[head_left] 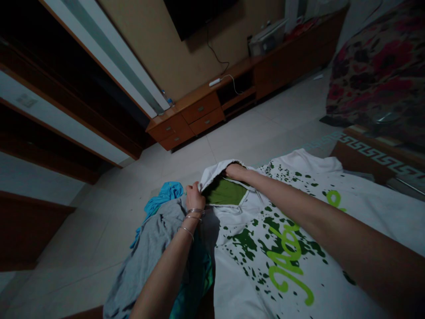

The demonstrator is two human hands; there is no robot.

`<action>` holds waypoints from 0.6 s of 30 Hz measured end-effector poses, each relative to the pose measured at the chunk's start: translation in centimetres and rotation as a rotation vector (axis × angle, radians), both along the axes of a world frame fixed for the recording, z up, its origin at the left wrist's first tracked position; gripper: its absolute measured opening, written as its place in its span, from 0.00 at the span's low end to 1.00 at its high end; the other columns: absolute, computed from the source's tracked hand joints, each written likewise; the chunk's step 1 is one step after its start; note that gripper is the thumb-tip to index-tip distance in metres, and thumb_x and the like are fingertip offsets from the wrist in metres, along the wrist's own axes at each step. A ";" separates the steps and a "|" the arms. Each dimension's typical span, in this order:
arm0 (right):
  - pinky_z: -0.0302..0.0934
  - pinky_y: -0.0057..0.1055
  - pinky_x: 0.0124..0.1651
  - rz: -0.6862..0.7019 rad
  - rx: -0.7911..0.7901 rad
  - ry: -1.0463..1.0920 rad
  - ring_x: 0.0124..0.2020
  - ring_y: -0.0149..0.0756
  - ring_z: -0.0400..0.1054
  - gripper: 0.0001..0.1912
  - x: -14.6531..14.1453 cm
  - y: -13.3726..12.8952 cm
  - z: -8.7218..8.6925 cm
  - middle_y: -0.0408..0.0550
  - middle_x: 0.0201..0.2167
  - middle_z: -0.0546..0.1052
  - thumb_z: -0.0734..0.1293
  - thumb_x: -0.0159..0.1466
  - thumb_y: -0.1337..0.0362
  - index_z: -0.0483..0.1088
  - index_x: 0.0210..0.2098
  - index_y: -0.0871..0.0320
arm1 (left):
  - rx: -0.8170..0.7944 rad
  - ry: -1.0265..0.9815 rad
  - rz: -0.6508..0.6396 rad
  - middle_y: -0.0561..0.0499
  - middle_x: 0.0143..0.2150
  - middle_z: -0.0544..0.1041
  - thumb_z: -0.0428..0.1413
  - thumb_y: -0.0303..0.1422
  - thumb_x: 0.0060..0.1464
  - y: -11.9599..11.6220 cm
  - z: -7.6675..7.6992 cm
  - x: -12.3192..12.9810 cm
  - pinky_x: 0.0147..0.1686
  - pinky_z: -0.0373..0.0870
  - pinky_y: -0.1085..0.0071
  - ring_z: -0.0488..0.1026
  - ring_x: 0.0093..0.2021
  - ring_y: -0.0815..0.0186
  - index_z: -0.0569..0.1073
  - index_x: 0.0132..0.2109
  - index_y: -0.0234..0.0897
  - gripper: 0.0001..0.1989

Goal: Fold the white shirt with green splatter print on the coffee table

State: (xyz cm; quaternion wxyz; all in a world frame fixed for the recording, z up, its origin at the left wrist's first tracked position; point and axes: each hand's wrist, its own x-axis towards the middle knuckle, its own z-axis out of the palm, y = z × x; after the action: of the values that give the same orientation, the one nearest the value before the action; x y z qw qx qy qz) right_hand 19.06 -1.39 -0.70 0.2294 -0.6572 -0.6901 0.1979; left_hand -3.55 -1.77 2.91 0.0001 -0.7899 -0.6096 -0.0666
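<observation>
A white hooded sweatshirt (252, 261) with green splatter and green lettering lies spread out in front of me. Its hood has a green lining (225, 192) that shows through the opening. My left hand (194, 197), wearing thin metal bangles, pinches the left edge of the hood. My right hand (235, 172) grips the hood's upper edge, holding the opening apart. To the left lie a grey garment (152, 252), a bright blue cloth (164, 197) and a teal garment (195, 283), partly under my left forearm.
A low wooden cabinet with drawers (187, 117) stands beyond the tiled floor (232, 141), under a wall-mounted screen (199, 13). A floral cover (378, 62) is at the upper right. Dark wooden wardrobe doors (49, 110) fill the left side.
</observation>
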 end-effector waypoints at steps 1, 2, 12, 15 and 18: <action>0.58 0.31 0.53 0.029 0.000 -0.036 0.49 0.43 0.69 0.17 0.0 -0.2 0.2 0.58 0.49 0.75 0.62 0.64 0.63 0.73 0.48 0.65 | 0.004 0.006 -0.009 0.41 0.49 0.65 0.49 0.19 0.48 -0.2 0.0 0.1 0.38 0.67 0.67 0.71 0.43 0.58 0.65 0.58 0.39 0.29; 0.59 0.31 0.52 0.069 0.000 -0.086 0.48 0.44 0.69 0.16 -0.1 -0.5 0.3 0.59 0.48 0.75 0.61 0.64 0.63 0.74 0.47 0.65 | 0.005 0.009 -0.023 0.41 0.48 0.65 0.49 0.18 0.47 -0.4 0.0 0.1 0.39 0.67 0.68 0.71 0.43 0.58 0.66 0.58 0.40 0.30; 0.53 0.35 0.51 0.031 0.380 -0.353 0.53 0.43 0.59 0.15 2.3 -6.2 2.7 0.57 0.51 0.70 0.56 0.67 0.69 0.70 0.47 0.61 | 0.133 -0.040 -0.434 0.45 0.47 0.70 0.48 0.17 0.48 -2.4 -1.9 -2.3 0.49 0.65 0.65 0.66 0.49 0.59 0.74 0.47 0.38 0.22; 0.52 0.32 0.52 0.083 0.269 -0.307 0.52 0.39 0.59 0.14 4.4 -5.5 1.7 0.56 0.50 0.71 0.57 0.67 0.66 0.71 0.47 0.62 | 0.083 -0.021 -0.442 0.45 0.44 0.74 0.48 0.22 0.54 -2.6 -2.4 -2.9 0.46 0.65 0.64 0.68 0.45 0.60 0.76 0.45 0.37 0.15; 0.53 0.29 0.51 0.091 0.130 -0.229 0.49 0.36 0.63 0.14 6.3 -4.7 1.1 0.54 0.44 0.74 0.59 0.68 0.62 0.72 0.44 0.62 | 0.013 -0.079 -0.437 0.45 0.42 0.75 0.48 0.30 0.59 -2.5 -2.2 -3.3 0.46 0.65 0.66 0.70 0.43 0.61 0.77 0.41 0.36 0.12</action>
State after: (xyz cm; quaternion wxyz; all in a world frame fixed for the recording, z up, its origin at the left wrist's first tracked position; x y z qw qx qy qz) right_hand 25.31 -6.07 0.35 0.1818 -0.6275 -0.7522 0.0865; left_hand -6.81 -4.26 0.69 -0.0331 -0.8999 -0.4233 -0.1001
